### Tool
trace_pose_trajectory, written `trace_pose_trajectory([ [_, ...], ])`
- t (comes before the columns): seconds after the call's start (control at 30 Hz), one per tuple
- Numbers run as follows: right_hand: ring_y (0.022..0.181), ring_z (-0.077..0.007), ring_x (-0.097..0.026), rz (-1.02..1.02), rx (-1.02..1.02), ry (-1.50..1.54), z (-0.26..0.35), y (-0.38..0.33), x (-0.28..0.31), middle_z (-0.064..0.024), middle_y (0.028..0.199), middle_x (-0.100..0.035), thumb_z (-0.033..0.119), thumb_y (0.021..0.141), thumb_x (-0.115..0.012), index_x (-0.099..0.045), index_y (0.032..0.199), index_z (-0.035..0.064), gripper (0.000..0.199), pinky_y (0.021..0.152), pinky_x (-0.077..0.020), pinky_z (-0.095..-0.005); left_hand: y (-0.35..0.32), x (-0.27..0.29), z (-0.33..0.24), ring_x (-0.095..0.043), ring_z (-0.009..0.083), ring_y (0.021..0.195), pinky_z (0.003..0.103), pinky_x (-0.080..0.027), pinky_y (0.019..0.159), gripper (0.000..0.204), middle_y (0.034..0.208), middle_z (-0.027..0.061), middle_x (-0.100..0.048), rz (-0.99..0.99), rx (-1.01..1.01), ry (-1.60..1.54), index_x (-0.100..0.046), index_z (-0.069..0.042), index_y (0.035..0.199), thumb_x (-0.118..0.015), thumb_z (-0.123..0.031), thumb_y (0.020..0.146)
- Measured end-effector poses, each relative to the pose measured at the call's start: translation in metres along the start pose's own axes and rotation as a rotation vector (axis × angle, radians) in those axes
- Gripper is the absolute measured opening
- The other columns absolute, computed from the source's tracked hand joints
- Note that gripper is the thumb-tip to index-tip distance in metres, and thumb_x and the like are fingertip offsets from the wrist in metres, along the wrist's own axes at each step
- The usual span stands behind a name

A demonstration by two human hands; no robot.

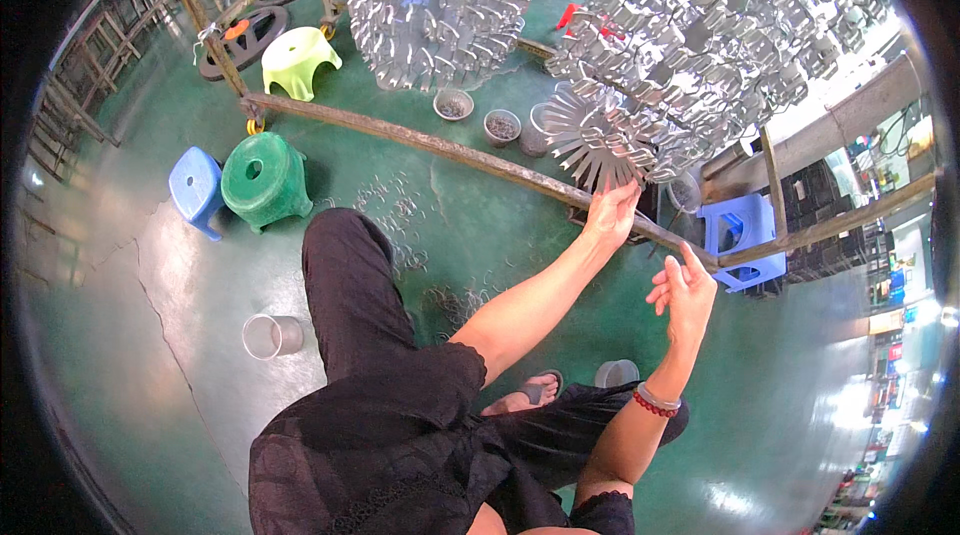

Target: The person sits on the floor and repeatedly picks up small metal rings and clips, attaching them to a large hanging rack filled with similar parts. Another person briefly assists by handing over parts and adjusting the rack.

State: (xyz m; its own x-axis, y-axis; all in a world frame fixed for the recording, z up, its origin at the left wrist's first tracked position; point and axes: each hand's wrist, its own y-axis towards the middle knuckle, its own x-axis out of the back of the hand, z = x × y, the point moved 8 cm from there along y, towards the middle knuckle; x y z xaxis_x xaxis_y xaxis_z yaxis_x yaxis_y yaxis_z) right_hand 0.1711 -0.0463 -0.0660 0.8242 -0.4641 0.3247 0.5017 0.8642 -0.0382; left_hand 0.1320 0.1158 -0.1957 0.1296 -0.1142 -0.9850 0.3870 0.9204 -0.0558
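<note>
Large clusters of shiny silver metal parts (730, 35) hang at the upper right. At their lower end is a fan of flat silver blades (590, 140). My left hand (612, 217) reaches up to the fan's lower edge, its fingers closed together on a metal part there; the fingertips partly hide the grip. To its right, my right hand (685, 295) is raised below a wooden rail, the index finger stretched out and the others loosely bent and apart. Nothing shows in it. A second silver cluster (435, 10) hangs at the top middle.
A wooden rail (420, 143) crosses in front of me. Small tubs (453, 105) stand beyond it. Green (265, 183), blue (195, 188) and lime (298, 60) stools are at left, another blue stool (740, 235) at right. Metal scraps (400, 220) and a clear tub (272, 336) lie on the floor.
</note>
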Motion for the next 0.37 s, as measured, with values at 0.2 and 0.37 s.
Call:
trace_pose_trajectory([
  [0.2,0.041,-0.0128,-0.053,-0.016,-0.018,0.041,-0.01,0.002,0.007,-0.0078,0.062,-0.057,0.009,0.09,-0.055,-0.035,0.135,-0.0071,0.052,0.033,-0.0359,-0.0221,0.0,0.005,-0.006,-0.057,0.0203,0.104,0.035,-0.044,0.093,0.044,0.113,0.005,-0.057,-0.042,-0.073,0.093,-0.05,-0.012,0.116,-0.058,0.01,0.08],
  [0.37,0.04,-0.0139,-0.053,-0.031,-0.032,0.127,-0.028,0.007,0.006,-0.0082,0.062,-0.058,0.009,0.09,-0.056,-0.035,0.136,-0.0054,0.053,0.032,-0.0362,-0.0223,-0.03,0.03,0.002,-0.046,0.0182,0.119,0.036,-0.037,0.1,0.074,0.13,0.0037,-0.046,-0.062,0.19,0.402,-0.022,-0.021,0.142,-0.062,0.0,0.083],
])
